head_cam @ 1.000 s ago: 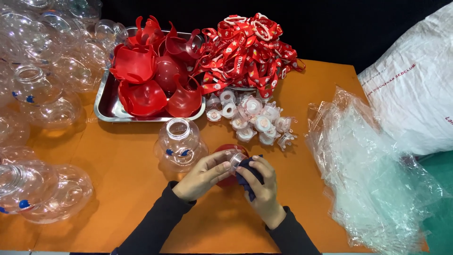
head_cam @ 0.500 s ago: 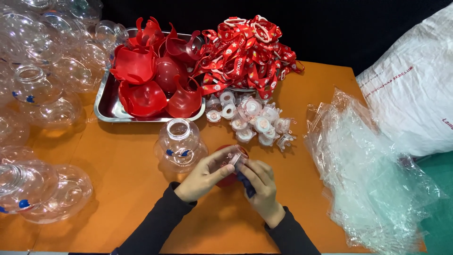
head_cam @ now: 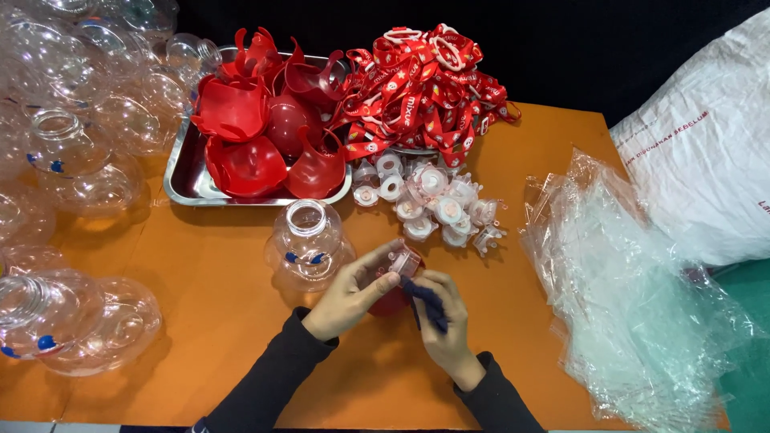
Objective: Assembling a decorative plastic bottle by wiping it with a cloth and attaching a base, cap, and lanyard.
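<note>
Both of my hands meet over the orange table [head_cam: 208, 281] at the front centre. My left hand [head_cam: 353, 293] pinches a small clear cap [head_cam: 405, 261] on top of a red plastic piece [head_cam: 391, 303] that is mostly hidden under my fingers. My right hand [head_cam: 441, 329] grips a dark blue cloth [head_cam: 425, 303] pressed against that red piece. A clear round bottle [head_cam: 309, 240] with blue dots stands upright just left of my hands.
A metal tray [head_cam: 180, 180] of red plastic shells sits at the back, beside a heap of red printed lanyards [head_cam: 421, 88]. Several small clear caps [head_cam: 437, 200] lie behind my hands. Clear bottles [head_cam: 72, 152] crowd the left side. Clear plastic bags [head_cam: 634, 297] and a white sack [head_cam: 706, 168] lie right.
My hands have stayed in the same spot. The fingers have shifted slightly around the cap and the red piece.
</note>
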